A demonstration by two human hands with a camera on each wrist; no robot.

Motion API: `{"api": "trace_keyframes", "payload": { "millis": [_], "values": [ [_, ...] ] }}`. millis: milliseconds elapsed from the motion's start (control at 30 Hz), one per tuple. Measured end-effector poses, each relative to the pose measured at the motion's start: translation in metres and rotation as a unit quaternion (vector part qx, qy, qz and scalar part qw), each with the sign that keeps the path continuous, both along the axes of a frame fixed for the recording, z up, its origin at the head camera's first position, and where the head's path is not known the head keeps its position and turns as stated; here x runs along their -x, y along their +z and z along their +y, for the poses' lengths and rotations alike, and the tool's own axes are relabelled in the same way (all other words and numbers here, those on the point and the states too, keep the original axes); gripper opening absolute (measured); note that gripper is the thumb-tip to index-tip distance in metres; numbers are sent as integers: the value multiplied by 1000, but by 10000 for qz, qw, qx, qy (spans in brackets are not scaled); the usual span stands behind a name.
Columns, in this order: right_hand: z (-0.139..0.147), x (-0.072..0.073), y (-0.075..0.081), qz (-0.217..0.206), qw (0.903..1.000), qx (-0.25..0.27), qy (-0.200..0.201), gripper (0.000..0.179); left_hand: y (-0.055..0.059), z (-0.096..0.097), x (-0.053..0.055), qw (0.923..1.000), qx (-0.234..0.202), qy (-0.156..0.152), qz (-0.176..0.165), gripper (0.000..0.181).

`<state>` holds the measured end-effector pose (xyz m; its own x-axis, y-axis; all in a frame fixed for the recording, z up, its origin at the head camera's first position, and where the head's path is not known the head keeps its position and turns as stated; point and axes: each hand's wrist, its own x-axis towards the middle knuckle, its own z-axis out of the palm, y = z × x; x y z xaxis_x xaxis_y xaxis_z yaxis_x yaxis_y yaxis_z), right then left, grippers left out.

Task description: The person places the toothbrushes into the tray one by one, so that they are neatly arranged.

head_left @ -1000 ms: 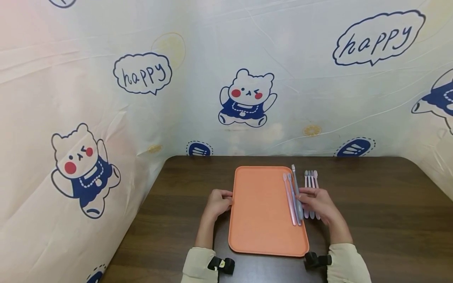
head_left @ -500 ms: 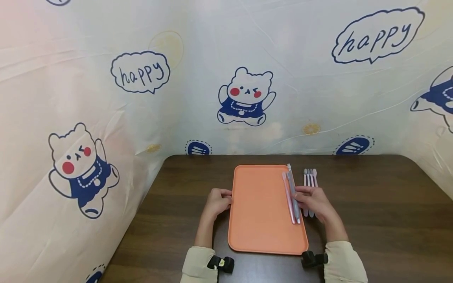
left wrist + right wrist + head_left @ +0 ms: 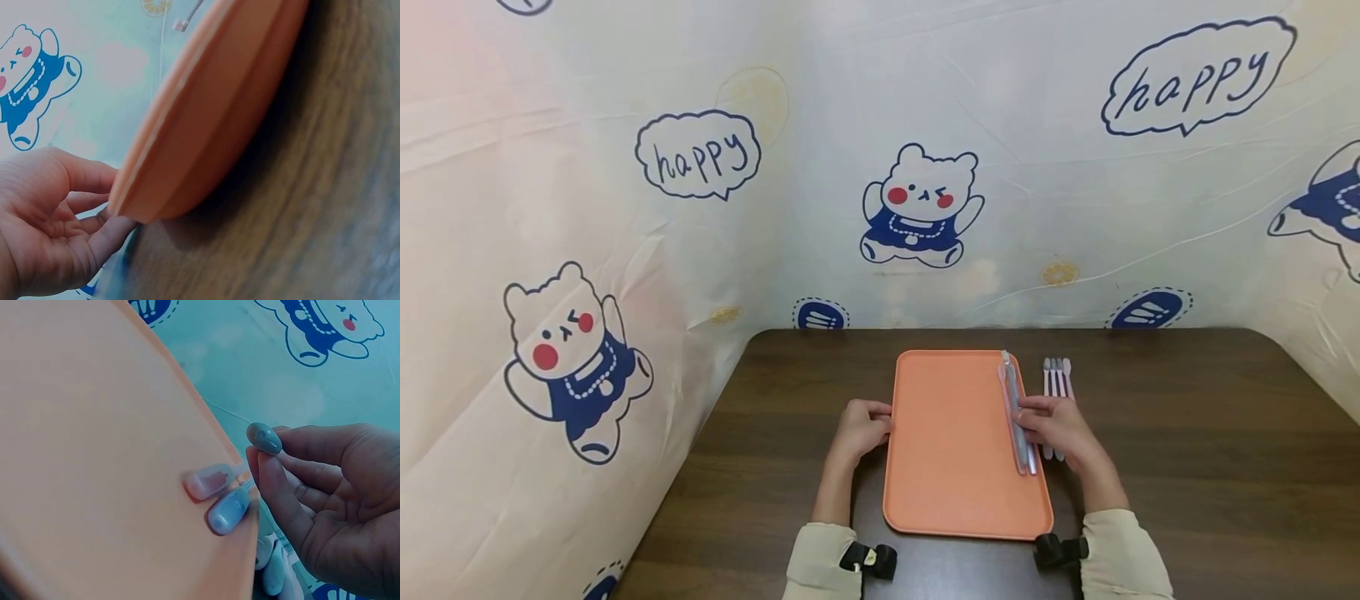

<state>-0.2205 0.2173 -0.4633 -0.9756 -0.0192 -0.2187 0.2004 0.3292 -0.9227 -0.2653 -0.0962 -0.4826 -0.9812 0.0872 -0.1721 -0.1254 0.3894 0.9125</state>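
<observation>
My left hand (image 3: pixel 862 429) pinches the left rim of an orange rectangular tray (image 3: pixel 947 450); in the left wrist view the thumb and fingers meet at the tray's edge. With my right hand (image 3: pixel 1063 429) I pinch a grey-blue toothbrush (image 3: pixel 264 439) between thumb and fingertips, over the tray's right side, its bristle end pointing away. Beneath it, a pink toothbrush (image 3: pixel 211 482) and a blue toothbrush (image 3: pixel 229 511) lie side by side on the tray along the right rim. In the head view the held toothbrush partly covers both.
Several more toothbrushes (image 3: pixel 1055 379) lie in a row on the dark wooden table (image 3: pixel 1210 442), just right of the tray and partly behind my right hand. A printed curtain (image 3: pixel 1045 200) hangs behind the table and along its sides.
My right hand has carried the grey-blue toothbrush leftward, from the tray's right rim to over the two lying toothbrushes. The left hand stays on the tray's rim.
</observation>
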Motion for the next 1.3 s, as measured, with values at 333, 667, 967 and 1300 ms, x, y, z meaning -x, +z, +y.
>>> {"api": "trace_keyframes", "payload": {
  "millis": [333, 667, 967, 1300],
  "values": [
    [-8, 0, 1, 88, 9999, -11, -74, 48, 1, 0, -1, 10000, -1, 14, -44, 30],
    [-12, 2, -2, 134, 9998, -49, -136, 46, 1, 0, -1, 10000, -17, -11, -4, 28],
    [-17, 3, -2, 96, 9996, -180, -205, 46, 0, 0, -1, 10000, -32, 2, -3, 28],
    [-19, 2, -2, 75, 9993, -252, -252, 44, 1, 0, -1, 10000, -56, -1, -18, 27]
  ]
}}
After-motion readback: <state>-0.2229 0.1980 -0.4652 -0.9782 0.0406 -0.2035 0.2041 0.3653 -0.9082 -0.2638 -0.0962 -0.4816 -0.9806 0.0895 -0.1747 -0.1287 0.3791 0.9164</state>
